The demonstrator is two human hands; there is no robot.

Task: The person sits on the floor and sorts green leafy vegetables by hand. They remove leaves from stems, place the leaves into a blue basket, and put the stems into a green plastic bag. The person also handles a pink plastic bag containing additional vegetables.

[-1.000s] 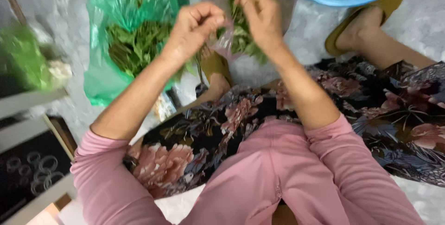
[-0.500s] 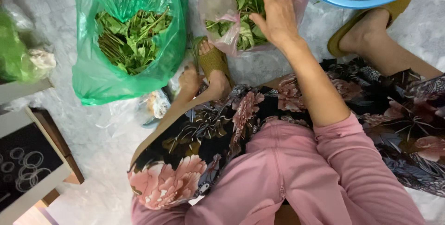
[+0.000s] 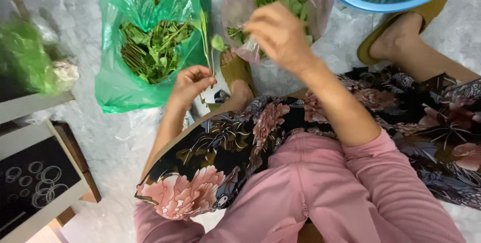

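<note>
Stem: a thin green sprig [image 3: 206, 42] stands upright above the floor, between the green bag [image 3: 115, 87] and the pink bag [image 3: 240, 12], one leaf near its top.
Left hand: the left hand [image 3: 190, 83] pinches the sprig at its lower end, fingers curled shut around it.
Right hand: the right hand [image 3: 278, 35] hovers over the pink bag's near edge, fingers bent down; whether it grips any leaves I cannot tell.
Green bag: open, full of leafy stems, on the floor just beyond the left hand.
Basin: a blue basin [image 3: 381, 3] of picked greens sits at the floor's far right edge, beside a sandalled foot [image 3: 396, 37].
Handling: the sprig looks light, limp and easily bruised; a hold low on the firmer stalk suits it better than on the leaves.
</note>
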